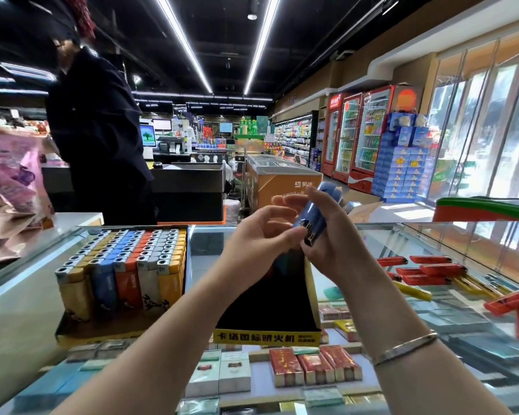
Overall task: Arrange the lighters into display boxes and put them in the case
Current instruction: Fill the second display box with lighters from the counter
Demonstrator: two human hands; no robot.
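At the centre of the frame, both hands meet above a nearly empty black display box with a yellow front strip. The right hand has its fingers curled round a small bunch of blue lighters, held tilted, dark caps toward the box. The left hand hovers just beside them with fingers loosely bent, its fingertips touching or nearly touching the lower end of the bunch; whether it actually pinches one I cannot tell. The likeliest slip is a lighter sliding out of the bunch as one is drawn free, since several are held in a single grasp and the glass counter below is hard and slick. A dropped one might skid toward the loose red and yellow lighters scattered at the right of the frame. Placed carelessly, lighters may also topple in the open box, unlike the tightly packed full box at the left.
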